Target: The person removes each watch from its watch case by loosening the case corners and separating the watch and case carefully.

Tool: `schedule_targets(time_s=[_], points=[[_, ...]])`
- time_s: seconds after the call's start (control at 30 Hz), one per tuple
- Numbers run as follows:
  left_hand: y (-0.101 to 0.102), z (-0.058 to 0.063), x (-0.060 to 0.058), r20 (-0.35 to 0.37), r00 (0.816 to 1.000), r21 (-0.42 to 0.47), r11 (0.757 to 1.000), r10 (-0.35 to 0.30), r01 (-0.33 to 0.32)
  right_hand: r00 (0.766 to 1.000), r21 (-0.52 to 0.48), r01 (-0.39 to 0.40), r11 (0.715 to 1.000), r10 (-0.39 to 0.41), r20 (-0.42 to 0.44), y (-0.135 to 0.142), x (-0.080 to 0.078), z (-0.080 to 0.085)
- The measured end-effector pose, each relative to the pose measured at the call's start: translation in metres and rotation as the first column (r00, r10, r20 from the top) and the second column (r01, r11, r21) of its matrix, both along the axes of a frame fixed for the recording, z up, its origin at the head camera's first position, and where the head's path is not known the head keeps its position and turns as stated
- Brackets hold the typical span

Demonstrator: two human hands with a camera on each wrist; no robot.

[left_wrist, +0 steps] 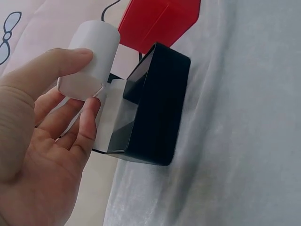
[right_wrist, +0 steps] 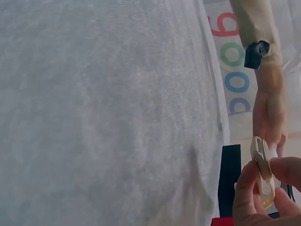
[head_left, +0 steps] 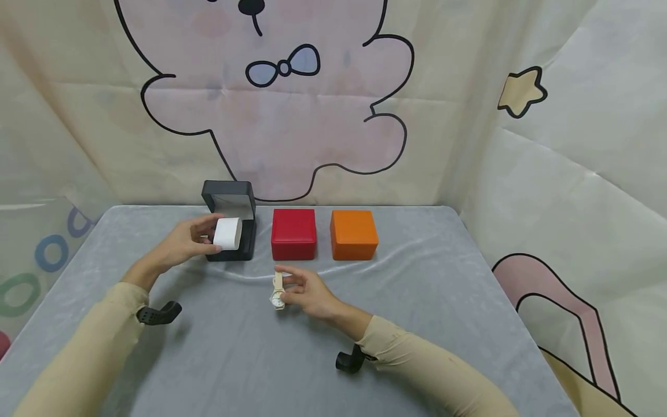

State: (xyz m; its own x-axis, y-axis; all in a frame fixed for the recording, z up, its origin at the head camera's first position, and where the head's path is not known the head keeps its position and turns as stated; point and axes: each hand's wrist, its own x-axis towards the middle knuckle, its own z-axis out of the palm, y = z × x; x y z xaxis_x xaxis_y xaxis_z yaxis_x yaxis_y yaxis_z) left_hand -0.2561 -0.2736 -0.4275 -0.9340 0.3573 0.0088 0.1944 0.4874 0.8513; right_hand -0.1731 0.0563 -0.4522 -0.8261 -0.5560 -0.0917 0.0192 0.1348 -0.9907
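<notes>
My left hand (head_left: 179, 242) grips a white watch cushion (head_left: 228, 234) by its ends, thumb on one side and fingers on the other. It is held above the open black watch box (head_left: 246, 248), whose lid stands raised with a pale lining. In the left wrist view the cushion (left_wrist: 96, 54) is beside the box (left_wrist: 162, 110), outside its cavity. Farther right, my right hand (head_left: 311, 294) pinches a wristwatch (head_left: 278, 294) with a cream strap, its face hanging downward over the table. The right wrist view shows the watch (right_wrist: 261, 157) between thumb and fingers.
A closed red box (head_left: 294, 234) stands right of the black box, and a closed orange box (head_left: 354, 234) beyond it. All sit near the back edge of a table with a grey cloth (head_left: 250, 359). A printed curtain (head_left: 448, 87) hangs behind.
</notes>
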Motion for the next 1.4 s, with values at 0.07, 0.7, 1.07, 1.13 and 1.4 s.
schedule_targets(time_s=[0.07,0.7,1.07,1.13,1.4], points=[[-0.001,0.0,-0.003,0.006,1.0,-0.002,1.0,-0.001,0.001,1.0,0.009,-0.004,1.0,0.004,0.002,-0.002,0.0,0.001],[-0.006,-0.007,-0.017,0.044,0.999,-0.06,0.998,0.022,-0.019,1.0,-0.005,-0.018,1.0,0.018,0.021,-0.014,-0.002,-0.007],[-0.008,-0.014,-0.025,0.051,0.999,-0.082,0.997,0.008,-0.004,0.999,0.027,-0.005,1.0,0.004,0.044,-0.019,-0.004,-0.01],[-0.008,-0.014,-0.027,0.051,0.999,-0.089,0.996,0.009,-0.005,0.999,0.036,0.0,0.999,-0.002,0.044,-0.021,-0.005,-0.008],[-0.008,-0.015,-0.029,0.033,0.999,-0.117,0.993,0.005,-0.001,1.0,0.06,-0.004,0.998,0.002,0.031,-0.026,-0.006,-0.005]])
